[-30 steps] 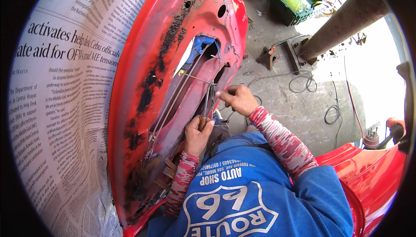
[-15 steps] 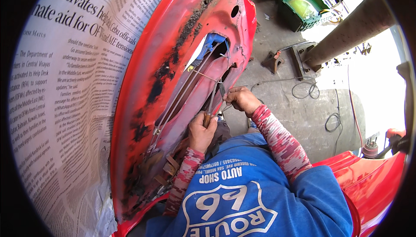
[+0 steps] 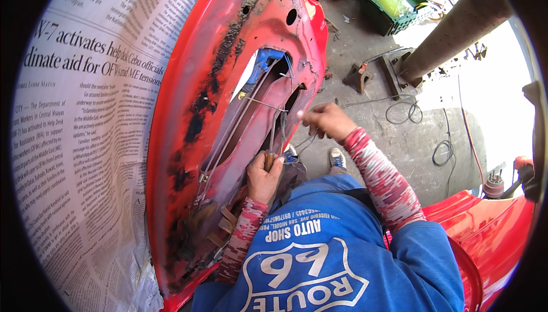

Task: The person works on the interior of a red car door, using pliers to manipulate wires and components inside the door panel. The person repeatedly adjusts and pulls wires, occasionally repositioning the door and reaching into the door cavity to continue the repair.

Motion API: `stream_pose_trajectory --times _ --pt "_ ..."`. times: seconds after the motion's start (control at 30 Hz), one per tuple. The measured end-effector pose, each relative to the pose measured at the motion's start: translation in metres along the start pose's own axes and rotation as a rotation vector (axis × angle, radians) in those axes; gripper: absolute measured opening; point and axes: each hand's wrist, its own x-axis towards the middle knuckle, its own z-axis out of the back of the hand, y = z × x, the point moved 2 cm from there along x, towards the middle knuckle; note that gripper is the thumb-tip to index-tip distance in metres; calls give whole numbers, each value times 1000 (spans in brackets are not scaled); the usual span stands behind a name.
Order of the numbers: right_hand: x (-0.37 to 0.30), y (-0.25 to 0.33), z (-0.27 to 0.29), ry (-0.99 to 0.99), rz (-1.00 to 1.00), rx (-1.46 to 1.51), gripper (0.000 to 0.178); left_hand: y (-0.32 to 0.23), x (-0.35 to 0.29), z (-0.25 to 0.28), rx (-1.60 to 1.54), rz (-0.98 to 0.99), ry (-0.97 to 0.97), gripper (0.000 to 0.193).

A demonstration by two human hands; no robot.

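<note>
Newspaper sheets point(image 3: 85, 129) hang left of the red car panel point(image 3: 184, 95); at the panel's right edge, your left hand point(image 3: 262, 179) wraps round a wooden-handled tool point(image 3: 269, 161); just right of the panel, your right hand point(image 3: 331, 124) is loosely curled, its hold impossible to tell; well right of the panel sits a green crate point(image 3: 404, 23)

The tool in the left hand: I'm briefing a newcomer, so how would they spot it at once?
Find the large red car body panel, blotched with black. Near its lower right edge, the left hand grips the tool, its metal shaft pointing toward the top of the view. A brown handle sets it apart from the thin rods in the panel.
</note>
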Motion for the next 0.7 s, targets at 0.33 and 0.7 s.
stream_pose_trajectory --times 0.33,0.7 --pt "15 -13 -67 45 54 258 30 2 0 0 14 17 -87 15" --pt "6 -15 -43 592 -518 1501 19 -5 7 -3 229 6 -131 19"
